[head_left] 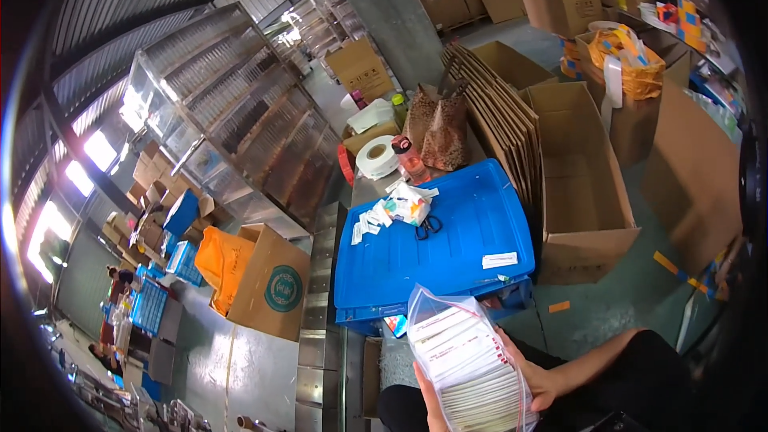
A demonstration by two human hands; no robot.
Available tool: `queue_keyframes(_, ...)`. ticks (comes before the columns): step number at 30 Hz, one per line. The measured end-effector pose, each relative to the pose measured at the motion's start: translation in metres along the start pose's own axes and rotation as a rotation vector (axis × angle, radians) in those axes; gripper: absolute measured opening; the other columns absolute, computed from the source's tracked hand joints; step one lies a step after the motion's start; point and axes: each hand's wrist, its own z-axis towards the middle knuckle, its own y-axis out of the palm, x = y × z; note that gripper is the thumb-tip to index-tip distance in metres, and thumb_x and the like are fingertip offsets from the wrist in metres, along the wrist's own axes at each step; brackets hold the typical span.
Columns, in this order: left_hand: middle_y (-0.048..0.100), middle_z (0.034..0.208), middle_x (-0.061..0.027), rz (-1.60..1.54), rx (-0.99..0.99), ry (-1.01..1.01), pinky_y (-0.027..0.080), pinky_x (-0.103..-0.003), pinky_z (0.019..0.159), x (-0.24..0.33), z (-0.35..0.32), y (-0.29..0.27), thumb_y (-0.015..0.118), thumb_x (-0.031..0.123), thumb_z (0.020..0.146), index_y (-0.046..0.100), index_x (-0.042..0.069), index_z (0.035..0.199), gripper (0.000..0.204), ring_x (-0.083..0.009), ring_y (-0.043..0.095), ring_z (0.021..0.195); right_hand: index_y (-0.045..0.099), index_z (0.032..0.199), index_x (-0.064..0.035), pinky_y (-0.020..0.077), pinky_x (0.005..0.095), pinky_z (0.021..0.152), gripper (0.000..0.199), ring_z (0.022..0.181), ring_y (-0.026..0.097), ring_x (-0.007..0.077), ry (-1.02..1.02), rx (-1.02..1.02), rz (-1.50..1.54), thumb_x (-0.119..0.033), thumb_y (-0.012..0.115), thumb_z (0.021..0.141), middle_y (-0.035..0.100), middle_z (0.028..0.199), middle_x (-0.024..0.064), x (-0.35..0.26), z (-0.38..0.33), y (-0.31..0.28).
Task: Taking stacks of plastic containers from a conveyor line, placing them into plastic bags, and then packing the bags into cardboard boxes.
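Note:
A clear plastic zip bag [468, 360], packed with a stack of white printed paper packets, is between my two hands near the lower edge. My left hand [430, 402] grips its left side, with most of the fingers hidden. My right hand [530, 372] is wrapped round the right side. Just beyond the bag lies the blue lid [448, 260] of a plastic bin. On it rest a crumpled white pack [410, 205], loose white packets [368, 222], black scissors [429, 228] and one white packet [500, 260] near the right corner.
Behind the lid stand a red-tinted bottle [410, 158], a white tape roll [377, 158] and a patterned bag [445, 132]. Flattened cartons [500, 120] and an open carton [588, 244] border the right. Left of the conveyor [318, 344] sits a carton [260, 288] with an orange sack [218, 266].

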Motion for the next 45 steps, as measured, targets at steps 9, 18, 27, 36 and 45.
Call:
queue_keyframes(9, 0.035, 0.134, -0.0134, 0.095, -0.046, 0.049, 0.036, -0.038, 0.098, -0.019, -0.035, -0.036, 0.041, 0.044, 0.088, 0.026, 0.006, 0.135, 0.062, -0.0252, 0.037, 0.122, -0.008, 0.139, 0.0014, -0.0005, 0.0387, 0.108, 0.089, 0.135, -0.006, 0.0284, 0.043, 0.184, 0.125, -0.062, 0.027, 0.086, -0.007, 0.146, 0.0186, 0.049, -0.006, 0.004)
queue_keyframes(18, 0.032, 0.137, -0.014, 0.164, -0.207, 0.06, 0.035, -0.038, 0.098, -0.03, -0.042, -0.034, 0.044, 0.039, 0.088, 0.022, 0.007, 0.136, 0.062, -0.0253, 0.033, 0.124, -0.008, 0.138, 0.0011, -0.0036, 0.0386, 0.108, 0.079, 0.135, -0.011, 0.0269, 0.035, 0.206, -0.044, -0.055, 0.018, 0.09, -0.01, 0.146, 0.0172, 0.049, -0.013, 0.032)
queue_keyframes(27, 0.028, 0.139, -0.0146, 0.225, -0.393, 0.027, 0.035, -0.039, 0.099, -0.042, -0.036, -0.015, 0.046, 0.034, 0.088, 0.017, 0.007, 0.138, 0.064, -0.0254, 0.03, 0.127, -0.012, 0.138, -0.0013, -0.0007, 0.0335, 0.109, 0.075, 0.135, -0.01, 0.0249, 0.554, 0.24, 0.199, -0.049, 0.025, 0.093, -0.011, 0.147, 0.0149, 0.167, -0.074, 0.04)
queue_keyframes(36, 0.025, 0.141, -0.0152, 0.272, -0.365, 0.315, 0.035, -0.04, 0.099, -0.002, -0.04, -0.027, 0.048, 0.029, 0.087, 0.012, 0.008, 0.14, 0.067, -0.0255, 0.026, 0.129, -0.008, 0.14, -0.0039, 0.0127, 0.0331, 0.108, 0.072, 0.134, 0.011, 0.0245, 0.378, 0.218, 0.284, -0.044, 0.029, 0.093, 0.006, 0.146, 0.0153, 0.088, -0.013, 0.025)
queue_keyframes(45, 0.021, 0.143, -0.0158, 0.243, -0.3, 0.417, 0.034, -0.041, 0.1, -0.008, -0.116, -0.032, 0.05, 0.025, 0.087, 0.008, 0.009, 0.142, 0.071, -0.0256, 0.022, 0.132, 0.013, 0.142, -0.0113, 0.0328, 0.039, 0.099, 0.072, 0.121, 0.039, 0.0308, 0.332, -0.312, -0.077, -0.031, 0.054, 0.085, 0.031, 0.139, 0.0174, -0.052, 0.156, -0.048)
